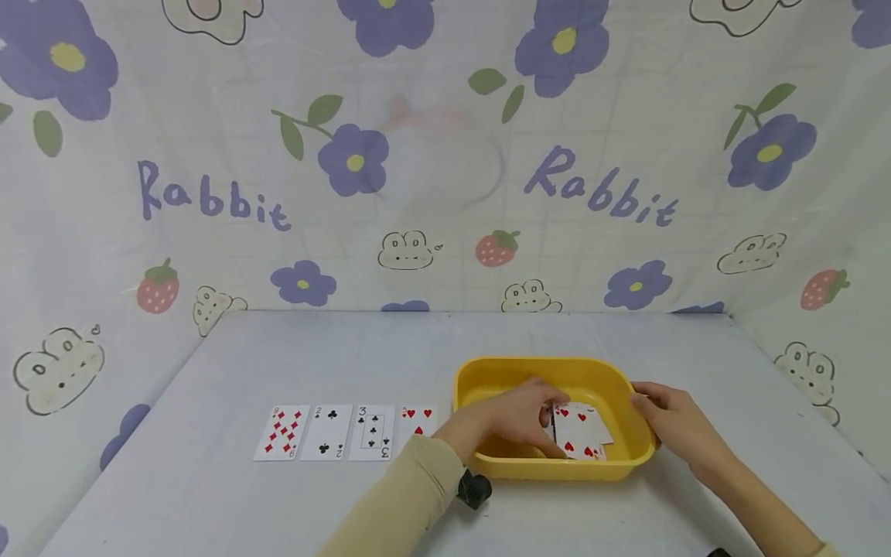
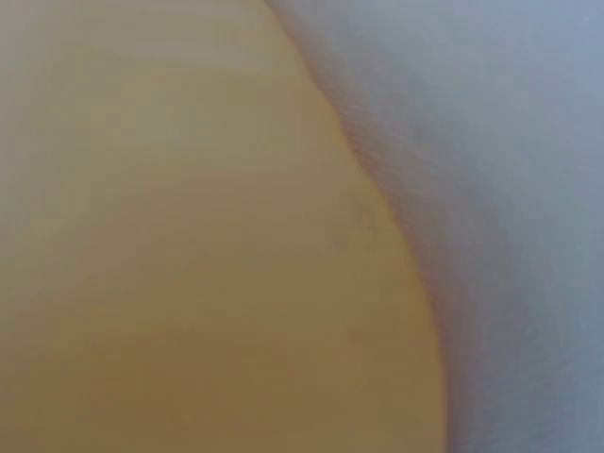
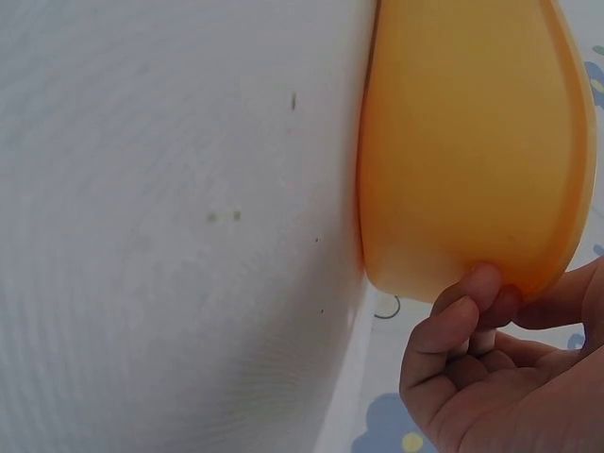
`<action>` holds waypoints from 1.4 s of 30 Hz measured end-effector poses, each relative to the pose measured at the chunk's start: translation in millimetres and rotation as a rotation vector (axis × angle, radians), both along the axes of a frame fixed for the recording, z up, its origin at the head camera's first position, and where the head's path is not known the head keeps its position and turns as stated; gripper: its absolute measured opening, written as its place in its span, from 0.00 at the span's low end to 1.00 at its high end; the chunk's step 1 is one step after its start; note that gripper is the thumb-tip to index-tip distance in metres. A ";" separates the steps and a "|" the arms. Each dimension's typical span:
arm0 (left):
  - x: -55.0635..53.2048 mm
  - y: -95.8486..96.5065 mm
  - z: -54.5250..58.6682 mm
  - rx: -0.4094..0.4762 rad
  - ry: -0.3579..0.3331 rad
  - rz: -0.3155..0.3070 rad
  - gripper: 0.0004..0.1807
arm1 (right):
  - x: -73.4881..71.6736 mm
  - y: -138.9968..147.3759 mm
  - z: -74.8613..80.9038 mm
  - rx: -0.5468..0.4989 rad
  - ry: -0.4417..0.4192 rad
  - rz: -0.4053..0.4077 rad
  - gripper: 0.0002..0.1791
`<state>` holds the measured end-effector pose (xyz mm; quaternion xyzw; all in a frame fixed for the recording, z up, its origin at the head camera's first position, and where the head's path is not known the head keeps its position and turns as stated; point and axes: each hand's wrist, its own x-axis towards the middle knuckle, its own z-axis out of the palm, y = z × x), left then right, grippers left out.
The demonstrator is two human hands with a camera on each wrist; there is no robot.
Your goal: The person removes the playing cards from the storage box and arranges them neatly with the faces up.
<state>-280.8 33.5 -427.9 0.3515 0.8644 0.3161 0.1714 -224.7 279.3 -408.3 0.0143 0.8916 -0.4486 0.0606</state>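
A yellow plastic basin (image 1: 543, 469) stands on the table with a loose pile of playing cards (image 1: 583, 427) inside, a hearts card face up on top. Reaching over its near left side, my left hand (image 1: 518, 418) grips the pile at its left edge, thumb at the near side and fingers at the far side. At the right end, my right hand (image 1: 671, 418) holds the rim between thumb and fingers. The right wrist view shows that hand (image 3: 500, 368) against the basin's outer wall (image 3: 472, 142). Only a blurred yellow wall (image 2: 208, 245) fills much of the left wrist view.
Left of the basin, a row of face-up cards lies on the table (image 1: 209, 503): nine of diamonds (image 1: 281, 433), two of clubs (image 1: 326, 433), three of clubs (image 1: 371, 433) and a hearts card (image 1: 416, 420) partly behind my left arm. A patterned curtain (image 1: 445, 193) hangs behind.
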 end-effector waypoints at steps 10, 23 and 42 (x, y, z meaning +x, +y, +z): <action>20.5 -45.1 40.7 0.317 0.026 -0.025 0.48 | 0.4 -4.1 3.2 -0.001 0.007 0.023 0.28; 37.8 -165.1 52.3 0.357 0.160 0.126 0.50 | -0.2 -4.3 0.3 0.000 -0.007 -0.010 0.29; 82.2 -417.1 4.0 0.185 -0.056 0.590 0.49 | 0.5 -0.2 -0.2 0.007 -0.008 -0.009 0.29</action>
